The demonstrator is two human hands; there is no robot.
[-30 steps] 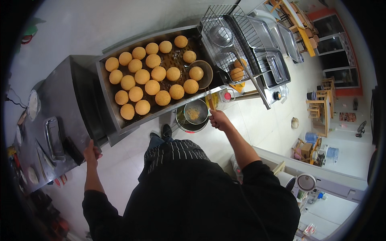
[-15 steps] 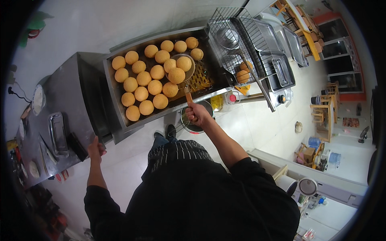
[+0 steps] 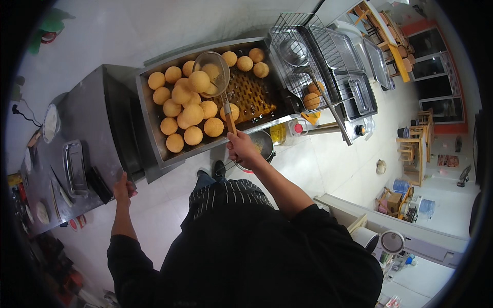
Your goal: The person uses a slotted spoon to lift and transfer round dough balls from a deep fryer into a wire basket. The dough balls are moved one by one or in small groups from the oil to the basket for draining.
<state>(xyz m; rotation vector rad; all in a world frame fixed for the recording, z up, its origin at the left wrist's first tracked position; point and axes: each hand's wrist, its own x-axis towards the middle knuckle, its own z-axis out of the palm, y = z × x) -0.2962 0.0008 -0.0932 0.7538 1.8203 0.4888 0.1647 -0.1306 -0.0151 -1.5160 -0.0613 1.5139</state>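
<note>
My right hand [image 3: 243, 150] is closed round the wooden handle of a mesh strainer [image 3: 227, 105]. Its round head is over the left-middle of a metal fryer [image 3: 267, 121], up against several golden fried balls [image 3: 192, 115]. One ball overlaps the mesh, and others behind it show through. The balls crowd together on the left, some piled on others; a few sit apart by the far right corner. Dark oil and a perforated plate [image 3: 251, 92] show on the right. My left hand [image 3: 123, 189] has its fingers curled at the near corner of the steel counter [image 3: 95, 115].
Right of the fryer stands a wire rack [image 3: 308, 56] with two balls in its near end and a long metal rod across it. Steel trays [image 3: 354, 90] lie beyond. Below the fryer are a pot [image 3: 264, 143] and an oil jug [image 3: 278, 133]. The counter holds a metal tray [image 3: 75, 168].
My right hand has swung the strainer leftward and away from me, bunching balls to the left and piling some up. More of the perforated plate is uncovered. My left hand stays put.
</note>
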